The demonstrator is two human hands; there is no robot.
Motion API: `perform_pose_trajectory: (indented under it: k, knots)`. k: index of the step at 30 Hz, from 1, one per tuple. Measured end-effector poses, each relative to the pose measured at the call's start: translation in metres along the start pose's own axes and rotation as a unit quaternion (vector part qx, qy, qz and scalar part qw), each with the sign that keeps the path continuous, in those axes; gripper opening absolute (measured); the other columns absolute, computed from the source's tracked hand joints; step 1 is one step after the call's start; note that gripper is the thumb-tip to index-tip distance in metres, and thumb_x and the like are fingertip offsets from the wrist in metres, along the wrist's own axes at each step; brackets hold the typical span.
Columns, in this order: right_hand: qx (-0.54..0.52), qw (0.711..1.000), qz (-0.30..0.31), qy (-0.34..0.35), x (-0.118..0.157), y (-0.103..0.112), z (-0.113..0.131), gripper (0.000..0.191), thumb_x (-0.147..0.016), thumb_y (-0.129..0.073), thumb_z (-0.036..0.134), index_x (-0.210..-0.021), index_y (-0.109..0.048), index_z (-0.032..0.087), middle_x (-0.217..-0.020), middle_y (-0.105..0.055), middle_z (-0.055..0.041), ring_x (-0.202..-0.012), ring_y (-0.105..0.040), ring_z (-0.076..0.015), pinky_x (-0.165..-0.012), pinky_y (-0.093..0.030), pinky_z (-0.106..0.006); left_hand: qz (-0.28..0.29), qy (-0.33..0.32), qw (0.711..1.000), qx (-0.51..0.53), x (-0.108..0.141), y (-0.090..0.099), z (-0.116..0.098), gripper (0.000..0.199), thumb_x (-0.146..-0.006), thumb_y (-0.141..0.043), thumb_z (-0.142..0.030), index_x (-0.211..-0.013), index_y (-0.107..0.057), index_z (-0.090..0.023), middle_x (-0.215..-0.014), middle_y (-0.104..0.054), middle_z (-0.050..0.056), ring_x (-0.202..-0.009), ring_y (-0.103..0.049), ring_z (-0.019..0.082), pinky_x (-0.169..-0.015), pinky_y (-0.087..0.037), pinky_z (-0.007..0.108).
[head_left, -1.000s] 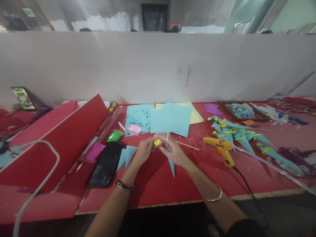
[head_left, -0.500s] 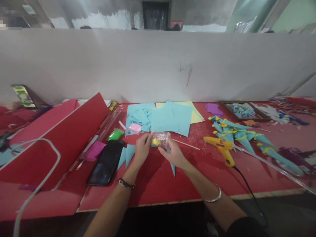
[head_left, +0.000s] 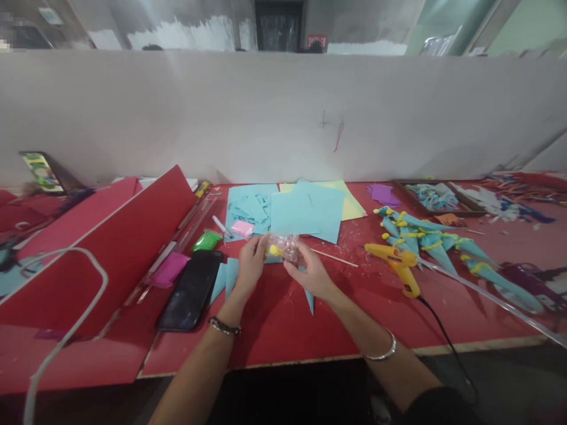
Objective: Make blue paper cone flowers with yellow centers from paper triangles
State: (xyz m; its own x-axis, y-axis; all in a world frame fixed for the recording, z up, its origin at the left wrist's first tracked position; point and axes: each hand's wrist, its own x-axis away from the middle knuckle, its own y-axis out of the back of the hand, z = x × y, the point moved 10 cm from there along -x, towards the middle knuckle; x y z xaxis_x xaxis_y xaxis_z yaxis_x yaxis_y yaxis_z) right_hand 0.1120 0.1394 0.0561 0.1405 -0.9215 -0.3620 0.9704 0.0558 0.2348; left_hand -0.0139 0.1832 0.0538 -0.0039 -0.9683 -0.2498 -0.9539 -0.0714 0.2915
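Observation:
A small clear plastic bag (head_left: 290, 245) with a lump of yellow modelling clay (head_left: 276, 251) is stretched between my hands above the red table (head_left: 274, 330). My left hand (head_left: 251, 260) pinches its left end, beside the clay. At the other end, my right hand (head_left: 311, 271) grips the plastic between thumb and fingers. Beneath my right hand, a pointed blue paper piece (head_left: 309, 300) lies partly hidden. More blue paper cones (head_left: 231, 276) rest just left of my left hand, next to a black phone (head_left: 190, 292).
Blue paper sheets (head_left: 305, 206) lie behind my hands. To the right are a yellow hot glue gun (head_left: 398, 265), a thin wooden stick (head_left: 334, 257) and several blue cones trimmed in yellow (head_left: 436, 245). Packets of green clay (head_left: 207, 241) and magenta clay (head_left: 170, 270) lie left, by a red board (head_left: 119, 260).
The bag and the yellow clay have shifted slightly left and up with my left hand. My right hand stays nearly in place, still holding the plastic.

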Motion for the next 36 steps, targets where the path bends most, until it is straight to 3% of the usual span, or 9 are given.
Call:
perform_pose_trajectory:
  k: [7, 9, 15, 20, 22, 25, 30, 33, 36]
  knots:
    - [0.000, 0.996, 0.092, -0.016, 0.001, -0.017, 0.003, 0.047, -0.073, -0.051, 0.021, -0.119, -0.046, 0.020, -0.114, -0.055, -0.0069, -0.081, -0.059, -0.0162, -0.079, -0.047, -0.034, 0.047, -0.019, 0.999, -0.001, 0.001, -0.011, -0.002, 0.025, -0.078, -0.041, -0.035, -0.068, -0.053, -0.016, -0.056, -0.046, -0.003, -0.053, -0.040, 0.010, -0.051, -0.033, 0.021]
    - [0.004, 0.997, 0.078, -0.012, 0.000, -0.014, 0.003, 0.042, -0.073, -0.051, 0.022, -0.115, -0.050, 0.020, -0.108, -0.058, -0.0060, -0.082, -0.059, -0.0175, -0.078, -0.047, -0.034, 0.036, -0.021, 0.999, -0.011, 0.001, -0.008, -0.003, 0.025, -0.079, -0.041, -0.035, -0.066, -0.052, -0.016, -0.055, -0.045, -0.003, -0.052, -0.040, 0.010, -0.051, -0.032, 0.021]
    - [0.065, 0.996, -0.057, 0.027, -0.001, 0.012, 0.012, 0.025, -0.073, -0.052, 0.024, -0.096, -0.057, 0.019, -0.094, -0.060, -0.0066, -0.084, -0.057, -0.0198, -0.078, -0.046, -0.035, 0.021, -0.007, 1.000, -0.006, 0.000, -0.004, -0.003, 0.027, -0.079, -0.040, -0.036, -0.061, -0.047, -0.017, -0.049, -0.038, -0.005, -0.048, -0.036, 0.009, -0.047, -0.029, 0.020]
    - [0.040, 0.998, 0.046, 0.018, -0.003, -0.006, 0.009, 0.035, -0.073, -0.052, 0.023, -0.107, -0.055, 0.021, -0.097, -0.062, -0.0037, -0.091, -0.056, -0.0197, -0.080, -0.045, -0.034, 0.040, -0.028, 0.999, -0.014, 0.000, -0.008, -0.008, 0.024, -0.078, -0.042, -0.034, -0.066, -0.053, -0.016, -0.054, -0.044, -0.004, -0.051, -0.039, 0.009, -0.049, -0.031, 0.020]
    - [0.041, 0.997, 0.059, 0.013, -0.002, -0.008, 0.007, 0.034, -0.073, -0.051, 0.023, -0.106, -0.056, 0.022, -0.095, -0.062, -0.0030, -0.086, -0.057, -0.0187, -0.076, -0.046, -0.033, 0.028, -0.031, 0.999, -0.014, -0.001, -0.004, -0.010, 0.024, -0.078, -0.042, -0.033, -0.064, -0.052, -0.016, -0.052, -0.043, -0.004, -0.050, -0.038, 0.009, -0.048, -0.031, 0.020]
    - [0.056, 0.998, 0.024, 0.010, -0.002, 0.000, 0.004, 0.028, -0.073, -0.052, 0.026, -0.100, -0.059, 0.021, -0.090, -0.060, -0.0039, -0.073, -0.056, -0.0164, -0.066, -0.047, -0.031, 0.006, -0.023, 1.000, -0.017, -0.002, 0.004, -0.011, 0.025, -0.079, -0.041, -0.031, -0.059, -0.048, -0.017, -0.048, -0.039, -0.004, -0.047, -0.036, 0.009, -0.046, -0.029, 0.020]
    - [0.019, 0.999, -0.041, 0.013, -0.003, 0.011, 0.003, 0.017, -0.073, -0.054, 0.029, -0.088, -0.057, 0.021, -0.089, -0.056, -0.0044, -0.080, -0.054, -0.0164, -0.069, -0.048, -0.030, 0.012, -0.035, 0.999, -0.030, -0.003, 0.004, -0.011, 0.026, -0.079, -0.041, -0.030, -0.057, -0.044, -0.017, -0.046, -0.037, -0.005, -0.046, -0.035, 0.009, -0.046, -0.029, 0.021]
    - [-0.037, 0.995, -0.090, -0.012, -0.003, 0.019, -0.004, 0.016, -0.072, -0.056, 0.031, -0.085, -0.052, 0.021, -0.080, -0.053, -0.0018, -0.073, -0.054, -0.0142, -0.065, -0.049, -0.027, -0.006, -0.030, 0.999, -0.033, -0.004, 0.008, -0.005, 0.026, -0.080, -0.040, -0.031, -0.058, -0.044, -0.018, -0.046, -0.036, -0.005, -0.045, -0.035, 0.009, -0.047, -0.028, 0.021]
    - [-0.072, 0.995, -0.058, -0.030, -0.003, 0.012, -0.009, 0.027, -0.071, -0.057, 0.029, -0.096, -0.048, 0.022, -0.083, -0.055, -0.0016, -0.076, -0.056, -0.0140, -0.067, -0.049, -0.027, -0.020, -0.029, 0.999, -0.040, -0.005, 0.011, -0.002, 0.026, -0.080, -0.040, -0.032, -0.058, -0.044, -0.017, -0.047, -0.036, -0.005, -0.045, -0.035, 0.009, -0.047, -0.028, 0.021]
